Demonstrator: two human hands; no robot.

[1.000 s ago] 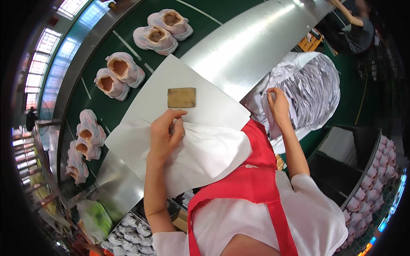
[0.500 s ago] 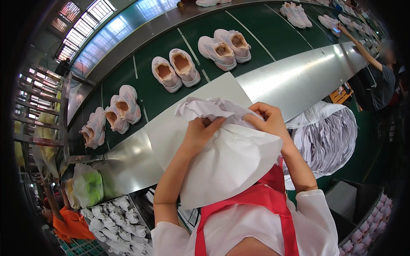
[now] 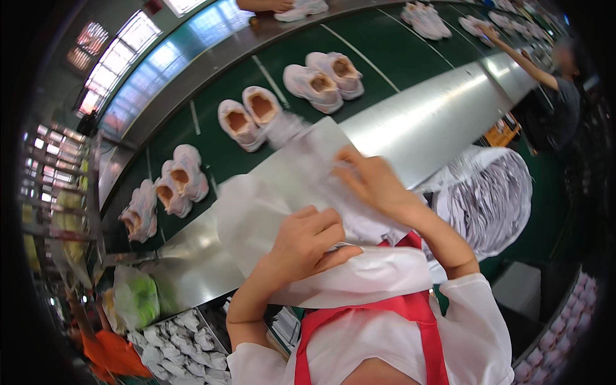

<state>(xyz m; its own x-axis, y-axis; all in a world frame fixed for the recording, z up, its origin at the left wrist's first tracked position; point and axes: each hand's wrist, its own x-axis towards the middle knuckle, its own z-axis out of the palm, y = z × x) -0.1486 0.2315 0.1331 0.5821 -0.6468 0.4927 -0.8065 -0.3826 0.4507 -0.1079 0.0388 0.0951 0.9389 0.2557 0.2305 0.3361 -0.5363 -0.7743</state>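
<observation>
At centre frame, white paper (image 3: 253, 215) overlaps the metal desk (image 3: 417, 122). The left hand (image 3: 307, 244) has its fingers curled at the paper; the blurred right hand's (image 3: 375, 183) fingers bend over thin tissue (image 3: 362, 221). Whether either grips, I cannot tell.

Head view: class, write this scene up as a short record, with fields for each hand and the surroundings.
Left hand: at the white paper; grip unclear
Right hand: over the paper, blurred; grip unclear
Belt: green, carrying pairs of pale shoes
Metal surface: between belt and person
Right side: bundle of thin sheets
</observation>
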